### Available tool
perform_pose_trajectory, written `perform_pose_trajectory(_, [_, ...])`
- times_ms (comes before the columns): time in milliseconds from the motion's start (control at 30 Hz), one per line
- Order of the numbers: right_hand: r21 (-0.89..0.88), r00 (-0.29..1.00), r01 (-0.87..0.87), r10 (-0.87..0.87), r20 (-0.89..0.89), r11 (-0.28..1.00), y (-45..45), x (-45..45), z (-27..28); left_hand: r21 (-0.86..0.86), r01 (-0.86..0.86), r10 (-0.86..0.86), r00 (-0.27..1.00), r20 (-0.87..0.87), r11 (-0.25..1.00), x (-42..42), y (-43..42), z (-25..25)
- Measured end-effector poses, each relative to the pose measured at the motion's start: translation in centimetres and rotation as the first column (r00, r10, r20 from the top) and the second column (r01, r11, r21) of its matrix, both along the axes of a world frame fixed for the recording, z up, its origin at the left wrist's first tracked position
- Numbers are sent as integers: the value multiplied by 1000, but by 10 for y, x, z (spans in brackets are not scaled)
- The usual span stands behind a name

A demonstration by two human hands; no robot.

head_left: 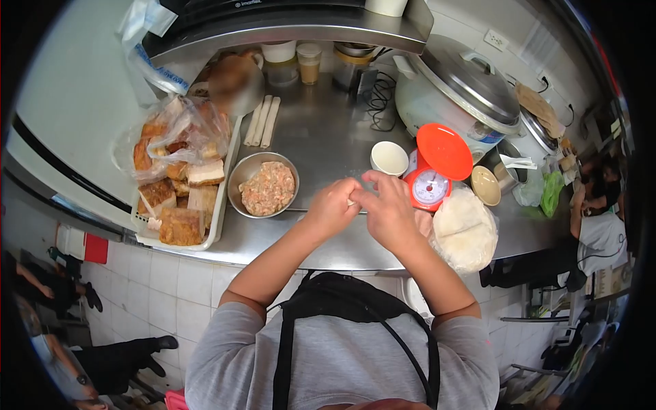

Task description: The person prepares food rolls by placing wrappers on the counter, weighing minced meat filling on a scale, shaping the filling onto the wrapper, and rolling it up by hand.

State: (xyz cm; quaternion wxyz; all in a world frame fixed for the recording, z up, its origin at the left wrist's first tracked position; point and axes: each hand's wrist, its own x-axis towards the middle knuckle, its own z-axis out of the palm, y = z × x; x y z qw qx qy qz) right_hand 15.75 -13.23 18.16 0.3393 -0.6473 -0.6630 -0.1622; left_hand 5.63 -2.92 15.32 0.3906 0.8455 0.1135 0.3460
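Observation:
My left hand [333, 207] is closed, with a small pale bit showing at its fingertips; I cannot make out what it is. Close against it, the fingers of my right hand [391, 210] are bent in a pinch at the same spot. Left of my hands stands a metal bowl [236, 188] of minced meat mixture [268, 188]. On the right, a stack of thin round wrappers [465, 231] lies in plastic by my right forearm. Several slim pale rolls [262, 121] lie side by side behind the bowl.
A red kitchen scale [430, 188] and a white bowl [389, 159] stand just past my right hand. A tray [229, 191] of roasted pork chunks [181, 225] is at left. A big lidded pot [444, 96] stands behind. Other people are on both sides.

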Motion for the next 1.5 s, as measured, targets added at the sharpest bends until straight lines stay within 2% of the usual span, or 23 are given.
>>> perform_pose_trajectory(67, [-41,1000,-24,23,-20,999,1,4,-6,-70,19,-18,1000,20,997,2,-1,3])
perform_pose_trajectory(100, [82,966,-82,99,-240,993,2,3,-13,-105,29,-26,999,28,994,1,-2,4])
perform_pose_trajectory(167, [353,749,-108,310,-586,929,12,-1,-31,-257,67,-36,992,125,964,4,-6,18])
perform_pose_trajectory(267, [108,409,-288,224,-884,951,18,-5,-69,-396,209,-118,963,241,894,11,-8,14])
perform_pose_trajectory(300, [-58,463,-356,122,-878,933,18,-1,-66,-442,250,-146,956,256,861,12,-9,11])
perform_pose_trajectory(367, [-200,325,-488,-36,-945,850,17,16,-63,-513,341,-233,936,264,788,9,-7,10])
perform_pose_trajectory(400, [-254,259,-554,-126,-958,793,16,22,-63,-501,346,-272,938,217,793,4,-4,13])
perform_pose_trajectory(500, [-329,416,-629,-53,-908,704,15,26,-59,-489,370,-369,924,103,790,1,5,13])
perform_pose_trajectory(567, [-401,670,-465,18,-742,789,8,26,-49,-507,388,-414,908,67,769,4,9,3])
perform_pose_trajectory(600, [-414,777,-379,41,-629,828,5,25,-40,-504,358,-350,930,115,786,3,7,4])
perform_pose_trajectory(667, [-79,747,-380,256,-613,921,-3,32,-20,-502,295,-214,953,213,813,1,1,8])
perform_pose_trajectory(700, [93,733,-372,354,-582,924,-7,33,-8,-515,285,-219,958,186,808,-1,1,12])
perform_pose_trajectory(767, [47,826,-318,301,-476,947,-16,21,29,-546,266,-235,964,127,794,-6,1,18])
perform_pose_trajectory(800, [33,867,-286,273,-417,958,-16,19,40,-504,262,-231,965,125,823,-5,0,17])
perform_pose_trajectory(900, [-38,963,-256,251,-93,966,-12,23,47,-406,257,-240,966,92,877,-2,-2,17])
perform_pose_trajectory(1067, [29,963,-256,252,90,966,-12,26,42,-459,273,-296,955,22,845,0,-2,14])
perform_pose_trajectory(1167, [63,939,-293,275,208,954,-12,30,38,-630,385,-419,902,103,674,2,-2,10])
perform_pose_trajectory(1267, [65,879,-381,340,335,922,-13,37,38,-748,398,-493,863,110,531,1,-4,11])
perform_pose_trajectory(1367, [44,830,-425,370,417,904,-13,42,39,-849,409,-562,810,168,335,1,-5,13])
perform_pose_trajectory(1400, [36,819,-430,373,435,902,-13,43,38,-845,405,-551,818,165,348,1,-5,13])
perform_pose_trajectory(1500, [66,878,-384,342,335,921,-11,44,30,-826,382,-513,848,134,416,4,-7,13])
